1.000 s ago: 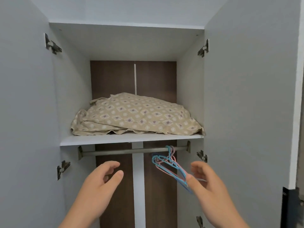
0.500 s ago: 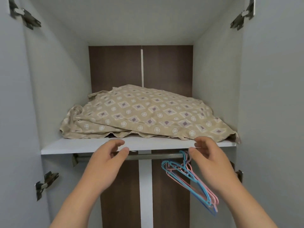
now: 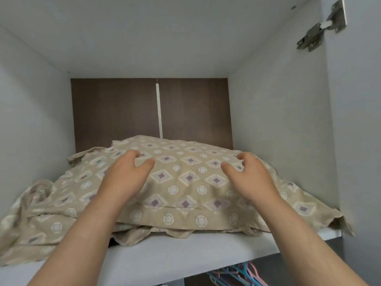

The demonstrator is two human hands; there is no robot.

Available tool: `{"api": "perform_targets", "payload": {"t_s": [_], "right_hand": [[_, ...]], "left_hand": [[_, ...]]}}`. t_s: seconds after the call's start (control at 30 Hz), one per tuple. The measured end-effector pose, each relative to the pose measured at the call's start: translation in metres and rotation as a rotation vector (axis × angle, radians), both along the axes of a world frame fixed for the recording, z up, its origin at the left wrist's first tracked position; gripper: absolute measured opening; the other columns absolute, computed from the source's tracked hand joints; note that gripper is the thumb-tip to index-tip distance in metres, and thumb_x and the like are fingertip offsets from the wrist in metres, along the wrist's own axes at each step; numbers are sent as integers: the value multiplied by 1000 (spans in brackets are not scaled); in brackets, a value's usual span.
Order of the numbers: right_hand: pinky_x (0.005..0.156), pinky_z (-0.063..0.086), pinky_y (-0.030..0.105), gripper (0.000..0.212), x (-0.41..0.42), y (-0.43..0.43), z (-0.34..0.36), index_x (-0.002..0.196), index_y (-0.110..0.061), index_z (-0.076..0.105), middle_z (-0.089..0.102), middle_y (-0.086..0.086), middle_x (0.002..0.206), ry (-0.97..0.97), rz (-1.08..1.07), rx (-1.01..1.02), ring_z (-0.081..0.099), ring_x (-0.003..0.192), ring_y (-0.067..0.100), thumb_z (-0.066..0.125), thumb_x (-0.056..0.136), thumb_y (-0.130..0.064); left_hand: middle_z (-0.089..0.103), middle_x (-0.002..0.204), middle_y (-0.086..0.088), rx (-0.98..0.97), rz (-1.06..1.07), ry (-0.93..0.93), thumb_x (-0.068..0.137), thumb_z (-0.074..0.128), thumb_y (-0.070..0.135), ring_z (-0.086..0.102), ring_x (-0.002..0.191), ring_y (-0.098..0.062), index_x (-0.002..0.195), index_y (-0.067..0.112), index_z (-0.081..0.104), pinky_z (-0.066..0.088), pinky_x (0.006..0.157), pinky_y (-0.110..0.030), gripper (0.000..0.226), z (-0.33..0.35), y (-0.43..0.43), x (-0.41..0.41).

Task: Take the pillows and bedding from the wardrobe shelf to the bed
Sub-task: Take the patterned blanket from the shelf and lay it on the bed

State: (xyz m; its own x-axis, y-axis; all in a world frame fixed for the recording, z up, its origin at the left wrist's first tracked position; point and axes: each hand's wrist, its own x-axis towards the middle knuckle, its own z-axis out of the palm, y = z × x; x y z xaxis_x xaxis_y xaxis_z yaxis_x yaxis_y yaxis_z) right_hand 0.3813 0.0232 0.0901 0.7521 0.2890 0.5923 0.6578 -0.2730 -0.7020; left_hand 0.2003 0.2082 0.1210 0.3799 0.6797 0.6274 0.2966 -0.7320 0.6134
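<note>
A beige pillow [image 3: 185, 182] with a purple diamond and white circle pattern lies on the white wardrobe shelf [image 3: 185, 259]. Crumpled bedding [image 3: 37, 219] of the same fabric spreads under it and out to the left. My left hand [image 3: 125, 176] hovers over the pillow's left half, fingers spread and curled. My right hand [image 3: 249, 174] is over the right half in the same pose. Both hands are just above or lightly touching the cover; neither grips it. What lies under the pillow is hidden.
The shelf compartment has white side walls, a white top panel and a dark brown back panel [image 3: 115, 112]. A metal door hinge [image 3: 321, 27] sits at the upper right. Blue and pink hangers [image 3: 237, 275] hang below the shelf edge.
Both hands rose from below the shelf edge and reached in over the top of the pillow. The view moved closer and higher into the compartment.
</note>
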Motion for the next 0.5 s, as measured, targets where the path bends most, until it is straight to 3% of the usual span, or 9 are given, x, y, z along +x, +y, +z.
{"api": "perform_targets", "payload": {"t_s": [0.17,0.27,0.4,0.5], "right_hand": [[98,42,43,76,47,23,16,133,-16,47,53,14,135,9,-139,-101,47,126,36,49,77,-66],[99,44,46,97,79,38,17,132,-11,49,55,16,134,91,-266,-229,49,124,38,41,64,-79],[101,42,48,128,115,56,10,137,-10,49,56,13,137,225,-304,-384,51,124,36,27,44,-96],[97,45,45,130,136,70,1,128,-10,60,60,9,132,240,-275,-403,55,119,33,21,41,-98]], "left_hand": [[49,143,-7,33,140,70,84,48,59,46,129,-32,136,16,46,39,97,-42,68,22,37,33],[50,141,-11,17,309,236,76,43,72,46,127,-36,135,15,48,40,96,-44,82,28,63,53],[47,143,-13,-92,466,345,51,37,95,43,130,-37,137,14,46,32,104,-52,119,24,93,71],[52,138,-14,-176,493,294,31,32,104,47,126,-38,133,11,50,35,102,-53,139,23,109,80]]}}
